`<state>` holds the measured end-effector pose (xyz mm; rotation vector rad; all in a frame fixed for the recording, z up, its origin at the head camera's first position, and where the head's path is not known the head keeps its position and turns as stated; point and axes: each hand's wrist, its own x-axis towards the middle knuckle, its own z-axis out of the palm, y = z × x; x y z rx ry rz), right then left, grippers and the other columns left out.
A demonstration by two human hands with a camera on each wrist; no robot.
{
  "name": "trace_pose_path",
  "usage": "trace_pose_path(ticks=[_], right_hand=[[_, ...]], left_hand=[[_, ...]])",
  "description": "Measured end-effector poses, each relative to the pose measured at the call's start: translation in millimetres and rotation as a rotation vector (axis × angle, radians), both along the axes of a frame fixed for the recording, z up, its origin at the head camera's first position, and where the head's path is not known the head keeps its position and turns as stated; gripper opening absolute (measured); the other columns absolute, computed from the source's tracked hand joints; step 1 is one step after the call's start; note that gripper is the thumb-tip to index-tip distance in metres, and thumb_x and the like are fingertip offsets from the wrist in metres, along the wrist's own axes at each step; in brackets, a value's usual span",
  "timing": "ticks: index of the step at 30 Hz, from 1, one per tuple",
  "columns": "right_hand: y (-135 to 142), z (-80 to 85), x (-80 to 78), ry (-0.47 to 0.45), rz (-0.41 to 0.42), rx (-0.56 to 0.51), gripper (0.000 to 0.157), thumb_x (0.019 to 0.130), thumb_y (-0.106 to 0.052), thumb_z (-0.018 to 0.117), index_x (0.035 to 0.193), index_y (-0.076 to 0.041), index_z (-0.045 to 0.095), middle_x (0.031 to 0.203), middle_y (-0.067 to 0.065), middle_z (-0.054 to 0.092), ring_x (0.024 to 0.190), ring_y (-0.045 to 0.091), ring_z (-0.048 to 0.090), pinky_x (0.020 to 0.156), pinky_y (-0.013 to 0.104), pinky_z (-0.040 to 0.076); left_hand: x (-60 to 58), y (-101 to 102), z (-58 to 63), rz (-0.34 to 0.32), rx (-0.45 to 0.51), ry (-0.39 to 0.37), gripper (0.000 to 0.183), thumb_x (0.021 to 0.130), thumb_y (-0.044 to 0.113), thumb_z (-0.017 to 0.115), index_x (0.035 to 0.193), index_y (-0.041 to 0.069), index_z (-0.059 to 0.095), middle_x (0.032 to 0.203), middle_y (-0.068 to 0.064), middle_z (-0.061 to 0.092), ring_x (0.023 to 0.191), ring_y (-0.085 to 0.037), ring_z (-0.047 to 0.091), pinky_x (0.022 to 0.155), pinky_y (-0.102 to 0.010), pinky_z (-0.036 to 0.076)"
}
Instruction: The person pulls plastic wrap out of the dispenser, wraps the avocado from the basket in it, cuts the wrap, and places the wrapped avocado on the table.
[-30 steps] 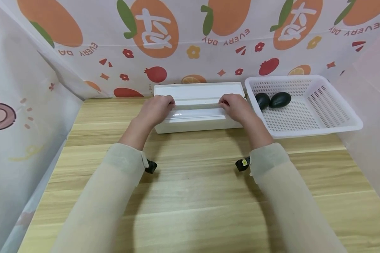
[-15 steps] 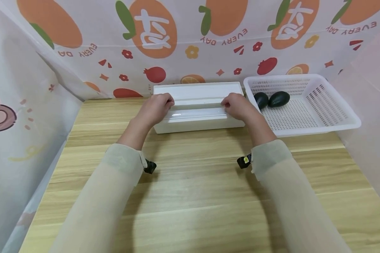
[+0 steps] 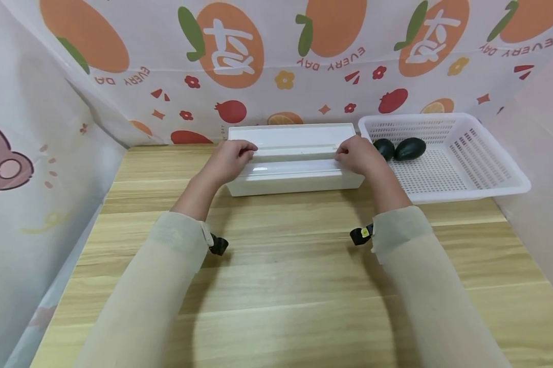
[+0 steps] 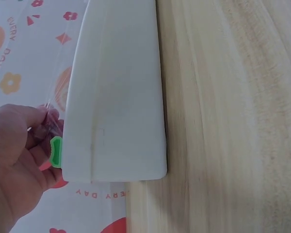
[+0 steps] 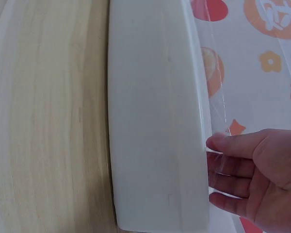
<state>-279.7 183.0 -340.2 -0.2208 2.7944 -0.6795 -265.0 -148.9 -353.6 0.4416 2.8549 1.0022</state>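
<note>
A long white cling film dispenser lies at the back of the table, its lid raised behind. My left hand is at its left end, and thumb and fingers pinch clear cling film in the left wrist view. A small green part shows beside those fingers. At the right end, my right hand holds the film's other side; in the right wrist view the sheet runs down to the thumb and curled fingers. The dispenser's front wall hides part of both hands' fingertips.
A white perforated basket stands right of the dispenser, with two dark green, avocado-like fruits in it. A fruit-print curtain hangs close behind. The wooden table stretches toward me under both forearms.
My right hand has slid to the right along the dispenser toward its end, while the left hand keeps its place. The head view has shifted slightly.
</note>
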Motion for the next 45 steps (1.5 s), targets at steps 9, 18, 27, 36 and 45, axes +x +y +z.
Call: trace_pose_path(ticks=[9, 18, 27, 36, 45], right_hand=[[7.6, -3.5, 4.9, -0.036, -0.111, -0.172, 0.031, 0.098, -0.032, 0.060, 0.119, -0.012, 0.070, 0.113, 0.011, 0.062, 0.102, 0.028, 0.049, 0.086, 0.039, 0.044], [8.4, -16.0, 10.1, -0.005, -0.245, -0.348, 0.033, 0.097, -0.037, 0.061, 0.117, -0.011, 0.070, 0.109, 0.012, 0.066, 0.098, 0.026, 0.051, 0.085, 0.036, 0.043], [12.0, -18.8, 20.5, -0.049, -0.334, -0.462, 0.044, 0.094, -0.045, 0.064, 0.117, -0.008, 0.070, 0.112, 0.012, 0.066, 0.105, 0.026, 0.051, 0.089, 0.037, 0.043], [14.1, -16.0, 24.3, -0.104, -0.383, -0.646, 0.046, 0.092, -0.046, 0.065, 0.123, -0.012, 0.067, 0.121, 0.006, 0.067, 0.116, 0.024, 0.059, 0.107, 0.037, 0.045], [4.6, 9.4, 6.6, -0.050, -0.400, -0.840, 0.041, 0.091, -0.038, 0.068, 0.120, -0.010, 0.069, 0.109, 0.008, 0.071, 0.112, 0.029, 0.064, 0.096, 0.031, 0.053]], left_hand=[[3.8, -5.8, -4.4, -0.001, 0.063, -0.039, 0.026, 0.097, 0.010, 0.058, 0.121, 0.004, 0.068, 0.115, -0.012, 0.068, 0.100, -0.024, 0.057, 0.091, -0.038, 0.049], [8.4, -5.5, -11.6, 0.089, 0.162, -0.063, 0.031, 0.098, 0.013, 0.060, 0.127, 0.003, 0.065, 0.122, -0.012, 0.066, 0.105, -0.025, 0.058, 0.096, -0.040, 0.050], [14.9, 1.8, -18.5, 0.205, 0.183, -0.041, 0.022, 0.098, 0.018, 0.061, 0.114, 0.006, 0.071, 0.111, -0.010, 0.069, 0.098, -0.024, 0.058, 0.089, -0.038, 0.051], [15.9, 3.0, -12.9, 0.233, 0.259, -0.090, 0.023, 0.100, 0.027, 0.059, 0.109, 0.008, 0.066, 0.107, -0.008, 0.067, 0.099, -0.024, 0.058, 0.092, -0.035, 0.051], [3.0, -3.2, 15.8, 0.257, 0.516, -0.053, 0.024, 0.095, 0.023, 0.065, 0.105, 0.002, 0.070, 0.098, -0.013, 0.073, 0.094, -0.024, 0.072, 0.087, -0.031, 0.057]])
